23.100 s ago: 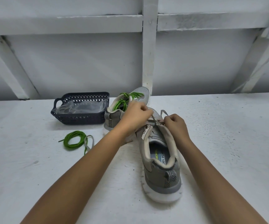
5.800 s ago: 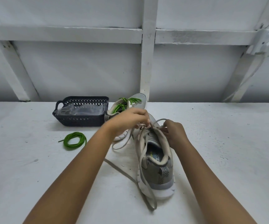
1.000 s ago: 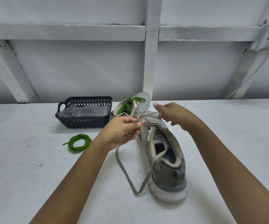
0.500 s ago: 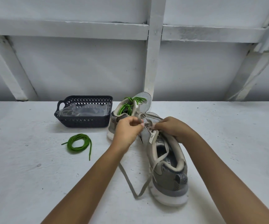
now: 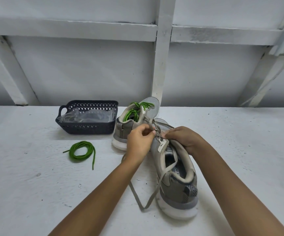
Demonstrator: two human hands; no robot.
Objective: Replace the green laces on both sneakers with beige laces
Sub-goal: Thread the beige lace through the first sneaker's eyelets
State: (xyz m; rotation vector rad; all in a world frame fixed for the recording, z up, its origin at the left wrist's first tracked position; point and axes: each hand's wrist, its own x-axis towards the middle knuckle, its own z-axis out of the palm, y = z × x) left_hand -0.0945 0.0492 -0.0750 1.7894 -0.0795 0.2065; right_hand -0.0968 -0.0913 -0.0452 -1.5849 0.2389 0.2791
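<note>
Head view. Left hand (image 5: 140, 142) just above the top eyelets of the near sneaker (image 5: 177, 188), thumb and forefinger closed tight on the beige lace (image 5: 155, 193). Right hand (image 5: 183, 138) opposite, fingers curled over the sneaker's upper at the eyelet row, fingertips against the lace crossing; exact pinch point hidden behind the knuckles. Hands nearly touching over the tongue. Slack of the beige lace out over the collar and down the sneaker's left side, in a long loop on the tabletop (image 5: 35, 184) beside the heel, partly under the left forearm. Near sneaker heel toward the camera, toe against the far sneaker (image 5: 122, 132). Far sneaker just behind the left hand, tipped up with its toe at the foot of the white post (image 5: 161, 57), green laces (image 5: 134, 111) threaded in it. Dark basket (image 5: 86, 128) close to the far sneaker's left side, clear plastic bag (image 5: 90, 115) inside. Loose green lace (image 5: 80, 150) coiled in front of the basket, apart from both sneakers and well left of the left forearm. Wide run of tabletop right of the near sneaker, and another near the camera on the left. White, rough, speckled surface, back edge against a pale wall with white rails and slanted braces.
</note>
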